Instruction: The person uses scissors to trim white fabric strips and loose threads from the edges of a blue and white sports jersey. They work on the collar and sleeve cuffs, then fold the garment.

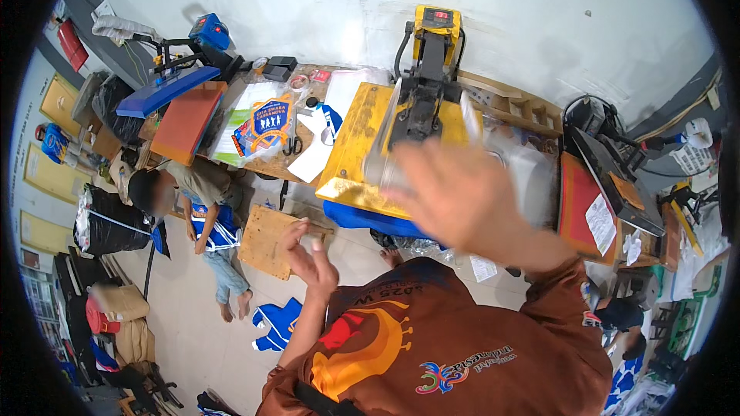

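A yellow heat press (351,131) stands closed on the bench against the wall, with blue cloth (347,214) under its plate. My right hand (455,189) is raised over the front of the press, beside its pale metal handle; it is smeared by motion, so I cannot make out whether it grips anything. My left hand (308,254) is low, left of the press, empty, with loosely curled fingers apart, in front of a wooden stool (258,246).
Scissors (292,145), papers and a printed emblem (262,127) lie left of the press. Blue (166,92) and black (593,185) presses flank it. A person (208,208) sits at left holding blue cloth; another (620,316) is at lower right. Blue cloth (274,320) lies on the floor.
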Available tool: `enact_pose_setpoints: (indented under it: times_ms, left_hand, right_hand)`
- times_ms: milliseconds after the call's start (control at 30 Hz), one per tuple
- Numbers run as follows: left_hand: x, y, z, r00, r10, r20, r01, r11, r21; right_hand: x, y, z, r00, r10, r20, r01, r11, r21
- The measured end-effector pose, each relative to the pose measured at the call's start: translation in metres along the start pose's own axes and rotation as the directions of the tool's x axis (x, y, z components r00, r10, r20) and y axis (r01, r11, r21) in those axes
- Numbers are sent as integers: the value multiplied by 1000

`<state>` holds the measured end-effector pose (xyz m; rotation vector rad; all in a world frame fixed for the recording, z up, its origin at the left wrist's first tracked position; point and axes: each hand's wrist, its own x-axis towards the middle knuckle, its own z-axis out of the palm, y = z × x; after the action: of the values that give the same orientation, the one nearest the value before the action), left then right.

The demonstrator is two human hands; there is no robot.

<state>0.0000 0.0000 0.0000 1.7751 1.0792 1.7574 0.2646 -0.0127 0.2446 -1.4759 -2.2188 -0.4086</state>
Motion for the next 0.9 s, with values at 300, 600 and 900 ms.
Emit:
enact_pose_setpoints:
  times_ms: [300, 600, 900]
  left_hand:
    - [-40, -121, 40, 911, -392, 129, 349, 899, 264]
    - [-49, -195, 36, 498, -839, 220, 814, 539, 217]
    - [-30, -171, 41, 636, -768, 81, 710, 623, 327]
  right_hand:
    - [136, 81, -98, 989, 138, -55, -146, 973, -176]
    - [63, 213, -94, 843, 401, -359, 122, 506, 854]
    - [-247, 419, 183, 440, 766, 469, -361, -328, 873]
